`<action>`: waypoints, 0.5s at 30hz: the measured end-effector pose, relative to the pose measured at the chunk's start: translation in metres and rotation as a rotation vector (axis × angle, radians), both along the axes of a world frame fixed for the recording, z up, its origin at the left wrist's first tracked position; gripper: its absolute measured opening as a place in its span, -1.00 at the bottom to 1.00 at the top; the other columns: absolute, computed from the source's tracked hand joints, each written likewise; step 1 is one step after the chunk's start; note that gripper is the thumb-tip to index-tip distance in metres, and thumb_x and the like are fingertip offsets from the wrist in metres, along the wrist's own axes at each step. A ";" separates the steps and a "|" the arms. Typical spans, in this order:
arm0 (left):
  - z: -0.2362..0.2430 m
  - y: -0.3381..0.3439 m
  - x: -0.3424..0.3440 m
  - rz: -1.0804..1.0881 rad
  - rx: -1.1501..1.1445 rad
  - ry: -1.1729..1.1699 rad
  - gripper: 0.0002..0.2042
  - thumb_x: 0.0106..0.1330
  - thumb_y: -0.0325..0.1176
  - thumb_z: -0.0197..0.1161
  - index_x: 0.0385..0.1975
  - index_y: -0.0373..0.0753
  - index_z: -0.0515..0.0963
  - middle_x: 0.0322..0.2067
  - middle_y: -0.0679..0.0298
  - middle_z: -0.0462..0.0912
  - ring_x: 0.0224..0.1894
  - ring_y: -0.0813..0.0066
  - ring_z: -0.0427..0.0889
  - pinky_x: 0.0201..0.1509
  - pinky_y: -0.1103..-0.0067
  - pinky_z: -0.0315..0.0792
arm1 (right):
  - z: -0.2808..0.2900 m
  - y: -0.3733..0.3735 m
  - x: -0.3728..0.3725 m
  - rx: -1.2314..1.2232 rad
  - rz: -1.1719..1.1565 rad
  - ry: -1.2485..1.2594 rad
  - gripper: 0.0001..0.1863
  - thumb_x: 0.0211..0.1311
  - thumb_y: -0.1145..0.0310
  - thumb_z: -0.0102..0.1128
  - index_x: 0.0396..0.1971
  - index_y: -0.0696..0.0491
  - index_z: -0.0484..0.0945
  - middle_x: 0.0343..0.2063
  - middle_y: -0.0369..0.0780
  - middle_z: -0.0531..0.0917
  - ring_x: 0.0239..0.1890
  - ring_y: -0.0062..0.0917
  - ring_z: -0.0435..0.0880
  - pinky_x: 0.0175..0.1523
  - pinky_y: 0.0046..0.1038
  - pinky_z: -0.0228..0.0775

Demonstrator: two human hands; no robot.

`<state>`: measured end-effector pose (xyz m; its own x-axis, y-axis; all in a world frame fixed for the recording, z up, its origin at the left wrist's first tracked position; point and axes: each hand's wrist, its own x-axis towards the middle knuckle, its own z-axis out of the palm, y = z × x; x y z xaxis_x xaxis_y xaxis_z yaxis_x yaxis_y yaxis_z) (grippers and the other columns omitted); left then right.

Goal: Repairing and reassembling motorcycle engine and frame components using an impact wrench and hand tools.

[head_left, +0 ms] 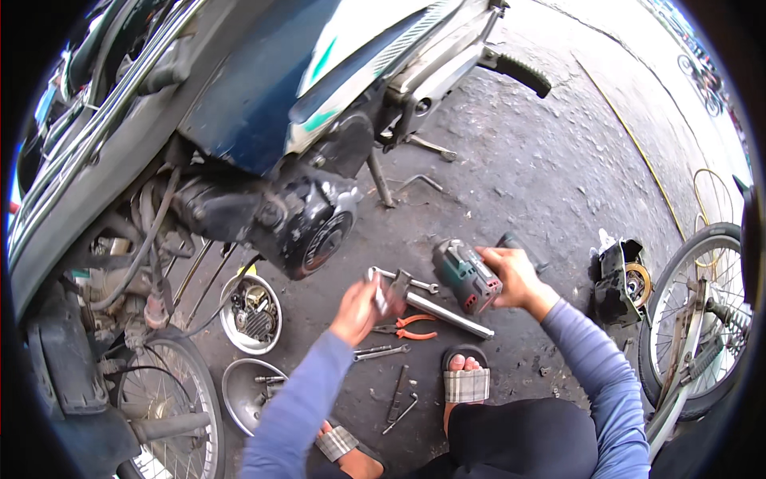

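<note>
Gripping a cordless impact driver (467,275) by its handle, the right hand (515,275) holds the tool just above the ground (542,168), its nose pointing toward the left hand (359,310). The left hand is closed on a small metal part (381,297), perhaps a socket, though it is too small to tell for sure.

Between the hands and under the driver a long steel bar (447,314) lies on the ground, with a wrench (403,277) just above it. Orange-handled pliers (408,327) lie beside the left hand, a spanner (381,350) just below them, and more small tools near the sandalled right foot (466,377).

To the left a motorcycle engine (307,227) hangs over two steel bowls (250,313) holding parts. At the right edge stands a wheel (694,319), a black box (618,279) beside it.
</note>
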<state>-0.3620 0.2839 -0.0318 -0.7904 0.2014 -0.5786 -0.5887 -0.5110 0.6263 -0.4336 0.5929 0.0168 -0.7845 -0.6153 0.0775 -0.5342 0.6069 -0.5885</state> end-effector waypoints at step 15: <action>0.117 0.136 -0.128 0.353 0.380 0.311 -0.71 0.47 -0.04 -0.08 -0.29 -0.15 0.34 -0.37 0.09 0.58 -0.24 0.06 0.65 -0.02 0.11 0.55 | 0.017 -0.030 0.022 -0.649 -0.332 -0.199 -0.63 0.16 0.41 0.30 0.00 0.03 0.53 -0.27 -0.32 0.63 -0.25 -0.56 0.58 -0.14 -0.48 0.44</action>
